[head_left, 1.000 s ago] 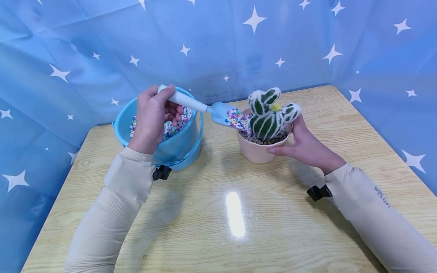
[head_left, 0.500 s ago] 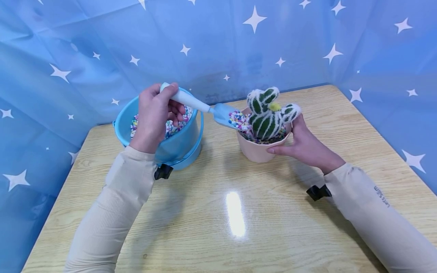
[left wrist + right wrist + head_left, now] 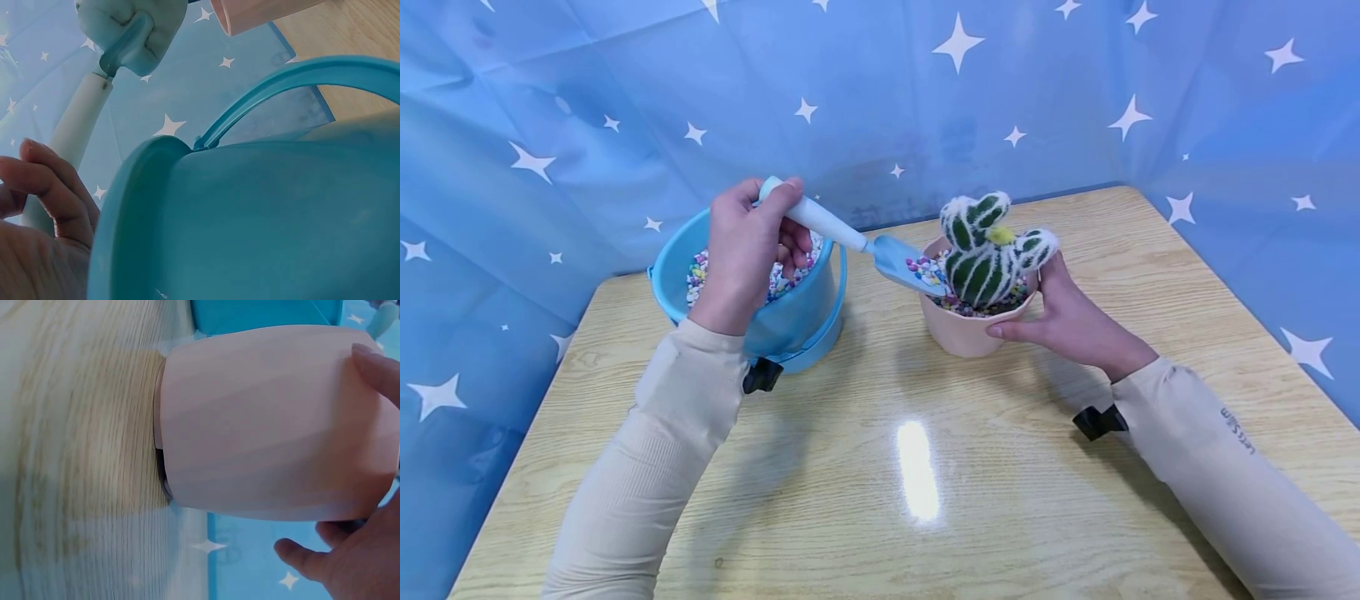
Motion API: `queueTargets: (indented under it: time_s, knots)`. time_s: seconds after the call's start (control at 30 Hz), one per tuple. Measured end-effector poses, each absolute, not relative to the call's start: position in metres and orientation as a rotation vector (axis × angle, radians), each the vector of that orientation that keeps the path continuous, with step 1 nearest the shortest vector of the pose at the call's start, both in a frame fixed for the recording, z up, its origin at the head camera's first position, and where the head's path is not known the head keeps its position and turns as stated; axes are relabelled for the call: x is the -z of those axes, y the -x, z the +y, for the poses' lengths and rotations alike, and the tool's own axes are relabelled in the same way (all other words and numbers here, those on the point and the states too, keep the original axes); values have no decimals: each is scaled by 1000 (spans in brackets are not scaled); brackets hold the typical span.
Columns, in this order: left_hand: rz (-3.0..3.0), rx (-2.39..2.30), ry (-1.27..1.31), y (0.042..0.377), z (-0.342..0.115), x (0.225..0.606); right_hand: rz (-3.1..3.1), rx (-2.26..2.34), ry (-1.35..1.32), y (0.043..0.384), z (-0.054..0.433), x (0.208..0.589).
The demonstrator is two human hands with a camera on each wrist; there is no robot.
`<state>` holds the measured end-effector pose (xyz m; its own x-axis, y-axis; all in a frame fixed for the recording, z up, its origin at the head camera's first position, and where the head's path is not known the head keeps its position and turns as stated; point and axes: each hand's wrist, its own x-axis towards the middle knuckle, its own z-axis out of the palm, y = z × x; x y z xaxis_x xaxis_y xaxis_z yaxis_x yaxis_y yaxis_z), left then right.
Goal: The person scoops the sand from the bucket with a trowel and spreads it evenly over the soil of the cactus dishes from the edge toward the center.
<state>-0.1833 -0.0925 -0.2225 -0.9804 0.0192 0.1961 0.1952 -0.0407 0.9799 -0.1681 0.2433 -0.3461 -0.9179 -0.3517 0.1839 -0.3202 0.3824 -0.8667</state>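
Note:
My left hand (image 3: 745, 242) grips the pale handle of a light blue hand trowel (image 3: 895, 260), held above the bucket's right side. The trowel's blade tilts down over the left rim of a pink flowerpot (image 3: 958, 332), with colourful pebbles (image 3: 927, 270) at its tip. In the pot stands a fuzzy green-and-white cactus (image 3: 981, 271) with a yellow flower, pebbles round its base. My right hand (image 3: 1067, 321) holds the pot's right side, thumb in front and fingers behind, as the right wrist view also shows on the pot wall (image 3: 269, 425).
A blue bucket (image 3: 790, 329) of colourful pebbles stands on the wooden table (image 3: 850, 483) at left, its handle (image 3: 300, 72) hanging down its side. A blue curtain with white stars (image 3: 850, 100) closes off the back and sides. A bright light reflection lies mid-table.
My left hand has shifted slightly right and tipped the trowel's blade further down toward the pot. Fewer pebbles lie on the blade. The right hand keeps its hold.

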Motion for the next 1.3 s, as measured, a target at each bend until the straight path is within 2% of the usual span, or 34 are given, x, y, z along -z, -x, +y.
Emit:
queueTargets:
  time_s: [1.3]
  knots:
    - [-2134, 2128, 426, 176, -78, 216, 2534, 1658, 672, 169, 246, 348]
